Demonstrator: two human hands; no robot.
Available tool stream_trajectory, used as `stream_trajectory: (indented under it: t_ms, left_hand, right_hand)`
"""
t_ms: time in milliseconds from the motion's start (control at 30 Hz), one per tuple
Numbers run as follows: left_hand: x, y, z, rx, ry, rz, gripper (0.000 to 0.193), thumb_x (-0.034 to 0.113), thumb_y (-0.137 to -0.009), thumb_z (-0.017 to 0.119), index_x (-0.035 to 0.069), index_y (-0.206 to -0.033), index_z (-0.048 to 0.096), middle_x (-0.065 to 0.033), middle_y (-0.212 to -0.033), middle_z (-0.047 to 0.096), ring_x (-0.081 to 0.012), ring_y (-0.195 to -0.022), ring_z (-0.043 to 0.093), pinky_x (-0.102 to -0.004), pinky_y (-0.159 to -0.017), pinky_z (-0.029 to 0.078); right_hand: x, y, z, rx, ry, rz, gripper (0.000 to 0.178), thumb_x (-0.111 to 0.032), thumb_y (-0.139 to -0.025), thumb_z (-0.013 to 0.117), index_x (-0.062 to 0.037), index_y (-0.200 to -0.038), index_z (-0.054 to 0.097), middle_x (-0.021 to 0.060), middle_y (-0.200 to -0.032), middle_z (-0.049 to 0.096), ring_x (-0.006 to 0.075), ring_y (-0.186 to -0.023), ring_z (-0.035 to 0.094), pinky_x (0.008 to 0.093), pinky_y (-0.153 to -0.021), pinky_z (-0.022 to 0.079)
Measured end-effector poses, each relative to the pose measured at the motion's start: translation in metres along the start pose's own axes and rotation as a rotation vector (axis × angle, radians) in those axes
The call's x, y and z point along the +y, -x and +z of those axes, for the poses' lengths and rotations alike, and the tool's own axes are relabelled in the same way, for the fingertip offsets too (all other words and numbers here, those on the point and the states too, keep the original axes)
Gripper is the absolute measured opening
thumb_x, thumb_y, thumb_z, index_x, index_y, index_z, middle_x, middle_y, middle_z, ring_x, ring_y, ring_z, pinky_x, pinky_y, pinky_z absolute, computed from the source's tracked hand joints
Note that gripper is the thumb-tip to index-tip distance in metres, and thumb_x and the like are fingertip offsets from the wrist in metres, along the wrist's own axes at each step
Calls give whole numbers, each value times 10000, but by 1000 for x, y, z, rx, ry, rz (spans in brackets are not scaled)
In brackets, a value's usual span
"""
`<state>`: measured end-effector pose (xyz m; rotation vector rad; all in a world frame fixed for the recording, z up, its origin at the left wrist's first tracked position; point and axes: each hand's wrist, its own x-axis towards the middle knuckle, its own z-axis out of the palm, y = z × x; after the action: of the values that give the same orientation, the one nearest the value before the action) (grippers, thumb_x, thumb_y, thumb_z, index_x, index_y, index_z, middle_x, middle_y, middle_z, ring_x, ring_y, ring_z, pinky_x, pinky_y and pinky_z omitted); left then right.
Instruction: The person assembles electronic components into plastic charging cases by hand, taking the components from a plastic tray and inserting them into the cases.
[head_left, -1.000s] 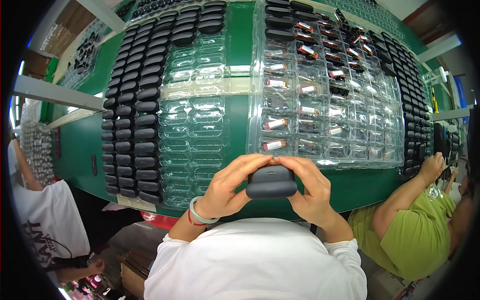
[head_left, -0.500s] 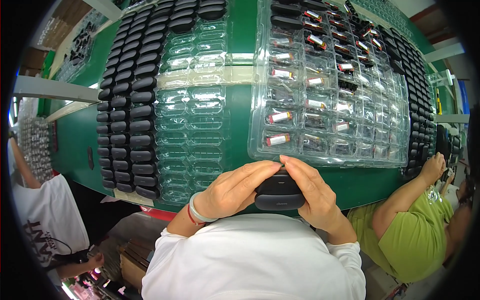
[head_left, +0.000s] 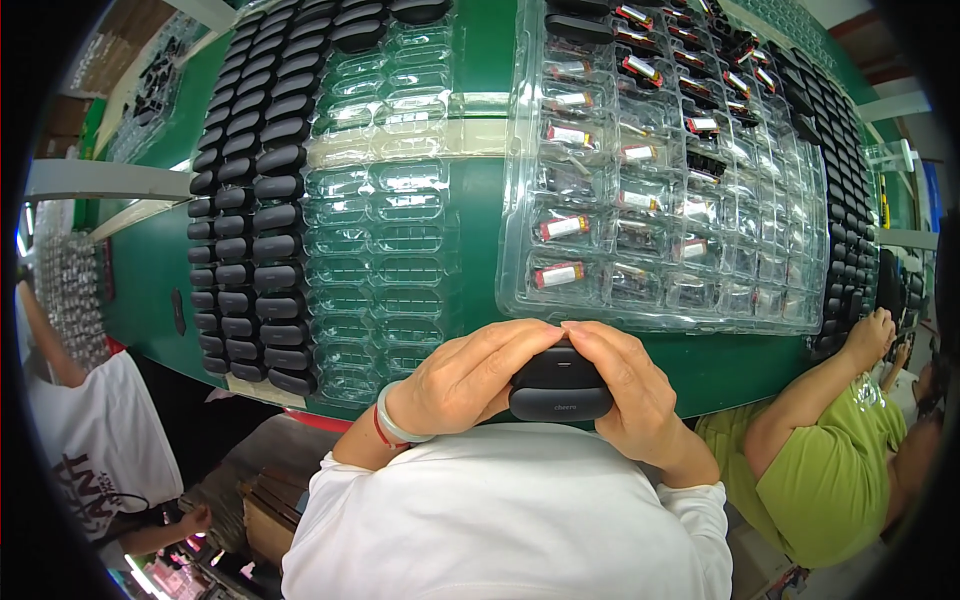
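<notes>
One black case (head_left: 561,383) between both hands (head_left: 455,385) (head_left: 640,397)

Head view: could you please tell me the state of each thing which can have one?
Left hand: curled against the left side of a black case.
Right hand: curled against its right side.
Black case: held; open or shut, I cannot tell.
Left trays: partly filled with other cases.
Right tray: holds small white-and-red parts.
Bracelet: worn.

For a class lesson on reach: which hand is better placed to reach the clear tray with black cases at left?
Probably the left hand: it lies close beside the clear blister tray, whereas the right hand is beyond the black rounded case that both hold.
</notes>
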<state>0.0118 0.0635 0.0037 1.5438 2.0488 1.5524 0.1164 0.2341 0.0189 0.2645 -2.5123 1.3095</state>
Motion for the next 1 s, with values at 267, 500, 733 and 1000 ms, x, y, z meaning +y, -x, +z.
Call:
stream_trajectory:
  t_ms: [267, 500, 733, 1000]
  left_hand:
    - [-2, 4, 1, 19, -41, 20, 457, -83, -634, 656, -88, -1076, 540, -189, -1005, 598, -297, -887, 620, -331, -736, 541]
    - [0, 2, 1, -2, -12, 31, 458, -110, -616, 632, -93, -1066, 546, -198, -992, 600, -298, -880, 623, -325, -730, 543]
    - [-3, 8, 14, 166, -117, 42, 457, -110, -580, 594, -87, -1036, 571, -203, -919, 606, -297, -786, 640, -318, -653, 537]
    - [6, -7, 4, 25, 84, -178, 468, 85, -714, 717, -77, -1113, 536, -161, -872, 617, -270, -764, 638, -304, -616, 525]
  right_hand:
    - [0, -2, 2, 4, -70, 10, 648, 237, -546, 523, 95, -1177, 480, 228, -1143, 530, 339, -1012, 574, 355, -818, 520]
    - [3, 4, 3, 22, -23, -21, 598, 181, -551, 596, 95, -1136, 507, 228, -1101, 547, 327, -936, 599, 348, -757, 527]
    - [13, -1, 23, 188, -13, -89, 527, 132, -563, 650, 89, -1075, 534, 211, -1041, 572, 321, -871, 615, 345, -709, 531]
    - [9, -4, -2, 14, -228, 249, 405, 83, -722, 621, 26, -1117, 553, 192, -987, 609, 287, -890, 623, 339, -717, 529]
